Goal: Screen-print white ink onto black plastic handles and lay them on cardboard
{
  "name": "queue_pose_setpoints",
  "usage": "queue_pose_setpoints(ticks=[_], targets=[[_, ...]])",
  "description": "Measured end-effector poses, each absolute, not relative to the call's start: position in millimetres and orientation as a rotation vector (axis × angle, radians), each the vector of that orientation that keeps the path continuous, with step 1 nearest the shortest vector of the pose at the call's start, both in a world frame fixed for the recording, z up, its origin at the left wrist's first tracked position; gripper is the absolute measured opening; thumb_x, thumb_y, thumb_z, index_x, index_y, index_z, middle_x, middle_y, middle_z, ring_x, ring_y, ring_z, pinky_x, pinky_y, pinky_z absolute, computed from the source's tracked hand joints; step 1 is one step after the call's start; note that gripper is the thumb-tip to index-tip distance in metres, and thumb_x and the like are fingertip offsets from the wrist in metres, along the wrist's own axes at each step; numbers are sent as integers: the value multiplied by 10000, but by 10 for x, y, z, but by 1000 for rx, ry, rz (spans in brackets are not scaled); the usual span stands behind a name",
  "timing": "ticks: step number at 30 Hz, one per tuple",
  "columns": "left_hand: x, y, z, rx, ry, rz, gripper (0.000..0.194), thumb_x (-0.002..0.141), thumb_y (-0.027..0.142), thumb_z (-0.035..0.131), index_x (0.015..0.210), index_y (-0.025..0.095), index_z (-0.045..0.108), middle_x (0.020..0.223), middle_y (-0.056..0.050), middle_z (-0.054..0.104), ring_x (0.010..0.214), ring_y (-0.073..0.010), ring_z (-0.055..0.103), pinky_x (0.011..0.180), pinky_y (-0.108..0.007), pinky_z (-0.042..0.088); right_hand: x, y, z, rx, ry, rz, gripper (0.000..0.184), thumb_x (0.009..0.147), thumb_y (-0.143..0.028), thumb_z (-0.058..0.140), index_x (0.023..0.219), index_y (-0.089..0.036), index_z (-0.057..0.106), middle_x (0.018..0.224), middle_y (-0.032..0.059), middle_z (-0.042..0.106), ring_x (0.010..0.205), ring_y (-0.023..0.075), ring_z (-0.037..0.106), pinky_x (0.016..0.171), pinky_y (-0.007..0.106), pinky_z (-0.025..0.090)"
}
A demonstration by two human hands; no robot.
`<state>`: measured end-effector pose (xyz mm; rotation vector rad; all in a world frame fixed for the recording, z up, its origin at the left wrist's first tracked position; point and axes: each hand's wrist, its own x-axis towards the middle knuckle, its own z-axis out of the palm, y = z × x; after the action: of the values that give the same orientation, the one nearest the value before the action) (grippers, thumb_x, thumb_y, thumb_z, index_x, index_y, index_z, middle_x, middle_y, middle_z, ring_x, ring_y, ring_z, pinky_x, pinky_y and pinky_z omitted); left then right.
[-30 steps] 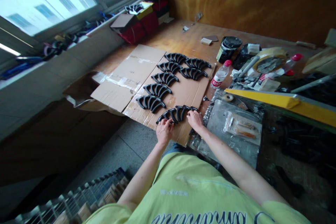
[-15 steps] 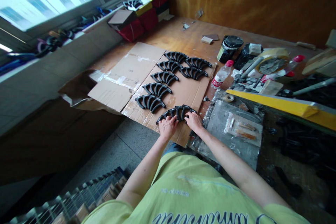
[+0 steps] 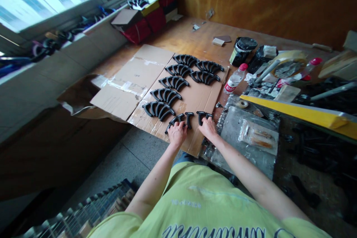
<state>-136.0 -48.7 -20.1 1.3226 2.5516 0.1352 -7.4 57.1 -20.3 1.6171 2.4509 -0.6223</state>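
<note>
Several black, curved, T-topped pieces lie near the front edge of the cardboard sheet (image 3: 199, 98). My left hand (image 3: 177, 134) has its fingers bent down over a small cluster of black curved pieces (image 3: 174, 120). My right hand (image 3: 208, 128) grips another black pair (image 3: 201, 115) to the right. One single black piece (image 3: 189, 117) stands apart in the gap between my hands, close to my left fingertips. Farther up the sheet, more such pieces lie nested side by side in fan-shaped rows (image 3: 165, 96). My fingers partly hide the pieces under them.
On the right are a red-capped bottle (image 3: 235, 79), black tubs (image 3: 244, 50) and a tape roll (image 3: 288, 65). A yellow-edged bar (image 3: 301, 109) juts over a grey board (image 3: 237, 134). Red boxes (image 3: 138, 31) stand at the back left by the window ledge.
The joined fan of black pieces under my hands has come apart. My right hand has moved slightly right with its pieces, leaving one piece alone in between.
</note>
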Motion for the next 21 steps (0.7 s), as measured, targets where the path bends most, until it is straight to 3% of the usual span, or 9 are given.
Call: queue_pose_setpoints(ticks=[9,15,21], targets=[[-1296,-309,-197,1252,2496,143,419,913,521,450,1212,297,639,1160,-101,640,1039,-308,583,872,-439,415,-157,432,-231,1570,2466,-728,390,845,-344,605,1194,-173,635,1153,145,567,1022,228,625,877,299,471],[-1274,-114,-206,1158,2429,244,390,912,479,483,1190,274,665,1148,-86,657,958,-242,645,849,-347,451,-177,603,-238,1616,2453,-757,390,838,-305,596,1199,-165,649,1174,149,563,1005,228,625,891,302,467],[-1263,323,-146,1188,2401,396,360,909,436,505,1171,247,663,1123,-98,659,979,-249,647,885,-362,457,-244,1033,-84,1671,2457,-686,369,853,-271,572,1185,-129,651,1178,170,555,1030,253,617,907,318,463]])
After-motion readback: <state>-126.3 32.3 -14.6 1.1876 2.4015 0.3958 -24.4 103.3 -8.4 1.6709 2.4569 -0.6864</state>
